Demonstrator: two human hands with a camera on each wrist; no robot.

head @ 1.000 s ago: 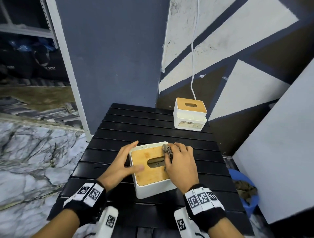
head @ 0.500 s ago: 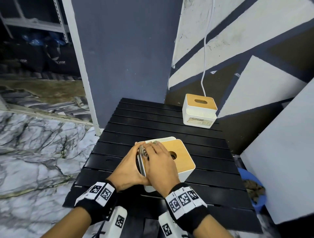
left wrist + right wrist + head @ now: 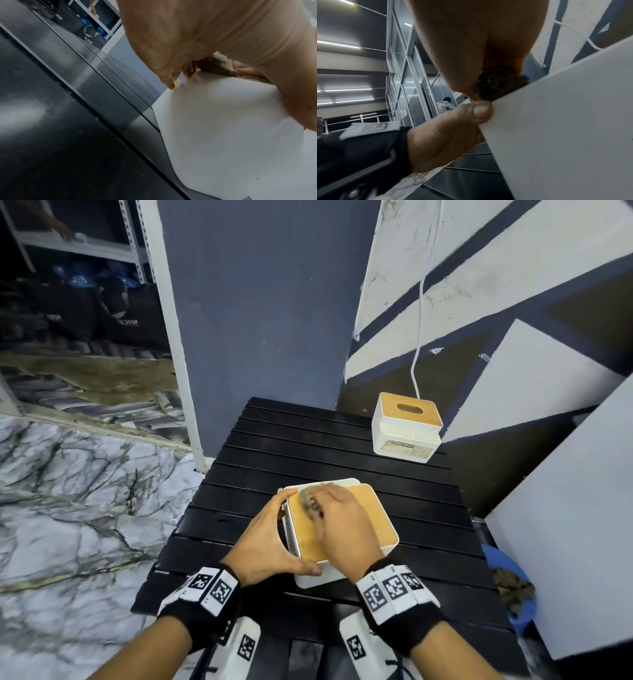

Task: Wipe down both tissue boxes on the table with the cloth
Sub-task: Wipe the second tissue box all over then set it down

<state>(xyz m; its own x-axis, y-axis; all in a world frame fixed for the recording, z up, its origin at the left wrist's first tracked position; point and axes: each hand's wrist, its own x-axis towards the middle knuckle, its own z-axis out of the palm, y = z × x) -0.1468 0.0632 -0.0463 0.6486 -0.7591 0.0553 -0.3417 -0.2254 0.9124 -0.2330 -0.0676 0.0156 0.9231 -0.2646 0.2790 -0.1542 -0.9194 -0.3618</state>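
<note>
Left hand: you clasp the near box at its left wall, fingers along the far corner and thumb hooked at the near corner, likely to brace it against the rubbing.
Cloth: bunched under your right fingers at the far-left part of the wooden lid.
Right hand: fingers curled over the cloth, pressing it down on the lid; the slot is hidden beneath your palm.
Near box: sits turned on the table, its near corner close to the front edge, so push away rather than toward you.
Far box: well apart at the back right corner, by the wall; bare slats between give room to reach it.
</note>
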